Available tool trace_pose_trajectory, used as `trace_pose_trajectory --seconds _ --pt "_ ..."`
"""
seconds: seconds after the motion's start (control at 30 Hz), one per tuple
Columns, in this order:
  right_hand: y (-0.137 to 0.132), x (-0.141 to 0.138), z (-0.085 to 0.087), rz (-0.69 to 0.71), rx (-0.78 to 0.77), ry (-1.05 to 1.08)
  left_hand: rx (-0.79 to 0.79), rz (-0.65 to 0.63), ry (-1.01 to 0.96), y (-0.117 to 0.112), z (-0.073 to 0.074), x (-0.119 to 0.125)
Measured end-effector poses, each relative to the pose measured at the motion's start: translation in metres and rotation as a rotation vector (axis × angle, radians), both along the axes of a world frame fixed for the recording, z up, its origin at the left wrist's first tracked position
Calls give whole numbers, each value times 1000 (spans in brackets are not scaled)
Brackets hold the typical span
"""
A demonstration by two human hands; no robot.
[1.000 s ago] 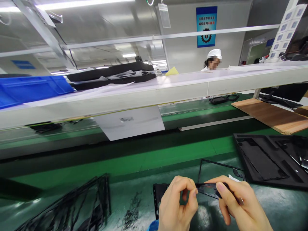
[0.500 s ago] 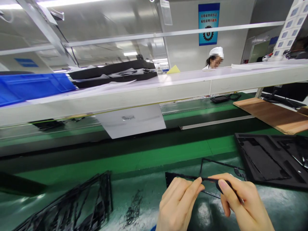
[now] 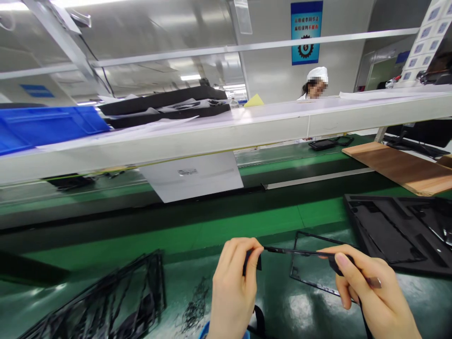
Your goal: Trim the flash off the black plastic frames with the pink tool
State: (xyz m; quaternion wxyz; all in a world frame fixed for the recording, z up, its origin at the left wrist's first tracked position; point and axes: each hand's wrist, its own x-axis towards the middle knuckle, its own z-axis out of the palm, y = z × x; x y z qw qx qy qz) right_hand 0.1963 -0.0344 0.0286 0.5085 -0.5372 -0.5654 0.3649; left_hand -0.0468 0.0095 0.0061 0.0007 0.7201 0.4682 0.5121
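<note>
A thin black plastic frame (image 3: pixel 296 252) is held edge-on above the green bench between both hands. My left hand (image 3: pixel 233 287) pinches its left corner with thumb and fingers. My right hand (image 3: pixel 370 292) grips its right end, thumb on top, and a slim metal tool tip sticks out past the fingers. Under the held piece, a second thin black frame (image 3: pixel 310 282) lies flat on the glossy mat.
A pile of black frames (image 3: pixel 106 301) lies at the lower left, with black scraps (image 3: pixel 194 306) beside it. A black foam tray (image 3: pixel 399 233) sits at the right, a wooden board (image 3: pixel 399 169) behind it. A white shelf (image 3: pixel 226 134) carries a blue bin (image 3: pixel 49 125). A person in a white cap (image 3: pixel 316 82) works beyond.
My left hand slid left along the frame to its corner and rose a little. The frame turned from tilted to edge-on and level. My right hand kept its grip.
</note>
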Motion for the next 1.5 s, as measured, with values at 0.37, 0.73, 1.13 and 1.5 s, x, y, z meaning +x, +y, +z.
trace_pose_trajectory --seconds 0.37,0.73,1.13,1.5 --pt "0 1 1 69 -107 9 -157 -508 -530 -15 -8 37" --pt "0 12 2 -15 -113 19 121 -158 9 -9 7 13" --pt "-1 11 1 -95 -116 70 212 -2 169 -13 0 34" --pt "-2 9 -1 -69 -79 -13 170 -22 -5 -10 3 30"
